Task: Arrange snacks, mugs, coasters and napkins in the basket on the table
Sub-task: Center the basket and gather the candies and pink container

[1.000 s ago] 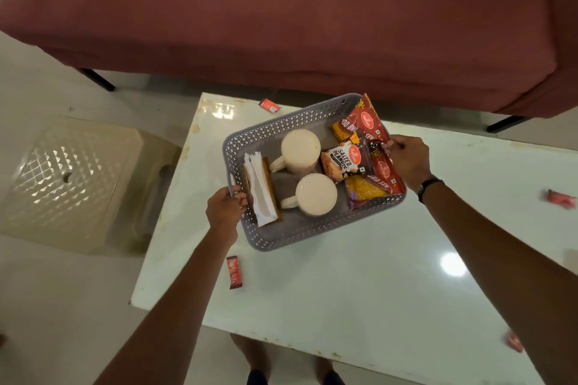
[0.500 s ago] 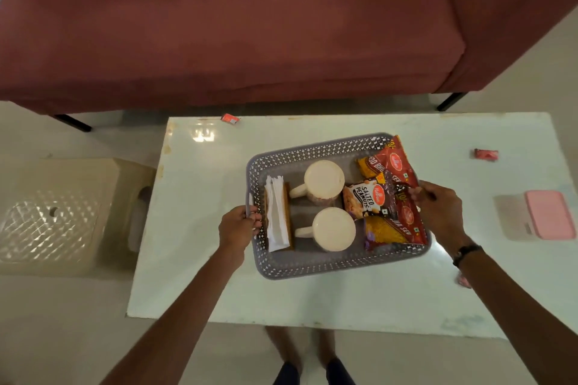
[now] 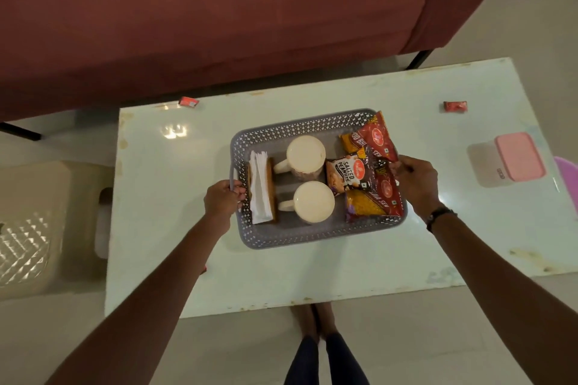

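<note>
Grey plastic basket (image 3: 312,237): on the pale surface (image 3: 175,228), near its middle
Left hand (image 3: 222,198): curled closed around the basket's left rim
Right hand (image 3: 414,180): fingers pinched on the right rim, beside the red snack packets (image 3: 380,166)
Contents: two mugs (image 3: 308,180), napkins (image 3: 259,187) over coasters (all inside)
Risk: tilting the basket could roll the mugs into the packets; the overhanging packet could slip out

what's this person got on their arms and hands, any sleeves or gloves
No sleeves and no gloves: both forearms are bare up to the picture's edge. The right hand has a dark band, like a watch or bracelet, at its wrist. The left hand and its wrist carry nothing.
</note>
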The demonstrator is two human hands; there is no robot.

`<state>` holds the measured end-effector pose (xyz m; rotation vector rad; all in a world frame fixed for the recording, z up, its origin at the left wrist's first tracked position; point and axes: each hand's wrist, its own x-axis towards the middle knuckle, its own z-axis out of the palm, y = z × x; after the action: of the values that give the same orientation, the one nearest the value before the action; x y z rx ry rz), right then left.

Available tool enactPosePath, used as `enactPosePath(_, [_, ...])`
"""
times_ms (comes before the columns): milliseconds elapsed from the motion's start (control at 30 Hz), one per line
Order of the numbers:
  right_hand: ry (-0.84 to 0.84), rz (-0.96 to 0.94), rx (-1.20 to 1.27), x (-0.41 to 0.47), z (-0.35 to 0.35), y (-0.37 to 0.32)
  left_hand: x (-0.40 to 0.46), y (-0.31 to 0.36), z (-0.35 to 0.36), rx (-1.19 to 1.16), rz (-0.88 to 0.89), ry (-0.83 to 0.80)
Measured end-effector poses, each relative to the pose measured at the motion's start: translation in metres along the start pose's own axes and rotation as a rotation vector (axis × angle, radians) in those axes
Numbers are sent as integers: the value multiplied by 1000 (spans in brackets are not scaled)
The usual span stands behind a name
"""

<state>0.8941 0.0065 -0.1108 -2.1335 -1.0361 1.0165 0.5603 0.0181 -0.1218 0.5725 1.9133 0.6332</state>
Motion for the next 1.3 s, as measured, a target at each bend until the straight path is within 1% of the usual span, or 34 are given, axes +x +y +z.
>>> enactPosePath(200, [26, 35, 6, 3, 0, 5, 5, -6, 7, 15, -18, -16])
enactPosePath(400, [17, 87, 74, 0, 3, 16, 8, -3, 12, 105, 67, 50])
enactPosePath(667, [-23, 74, 103, 1, 3, 13, -1, -8, 12, 152, 111, 91])
enactPosePath(767, [-9, 53, 75, 0, 3, 14, -2, -7, 11, 166, 100, 77])
enactPosePath(833, [-4, 39, 61, -2, 4, 16, -4, -6, 11, 224, 105, 81])
enactPosePath(867, [5, 32, 46, -3, 5, 18, -6, -6, 12, 268, 118, 115])
enactPosePath(933, [51, 20, 23, -6, 5, 20, -14, -8, 16, 293, 184, 229])
enactPosePath(967, [83, 12, 26, -7, 3, 21, -20, -8, 19, 300, 250, 288])
enactPosePath(1033, [142, -27, 25, -6, -4, 25, -34, -1, 32, 336, 431, 356])
enactPosePath(1067, [167, -49, 8, -3, -10, 28, -42, 6, 43, 347, 519, 354])
enactPosePath(1167, [230, -97, -80, 13, -37, 42, -70, 33, 91, 323, 739, 272])
enactPosePath(1233, [276, -94, -157, 30, -61, 54, -91, 48, 132, 303, 833, 181])
enactPosePath(1300, [302, -90, -254, 49, -87, 68, -112, 58, 176, 267, 883, 64])
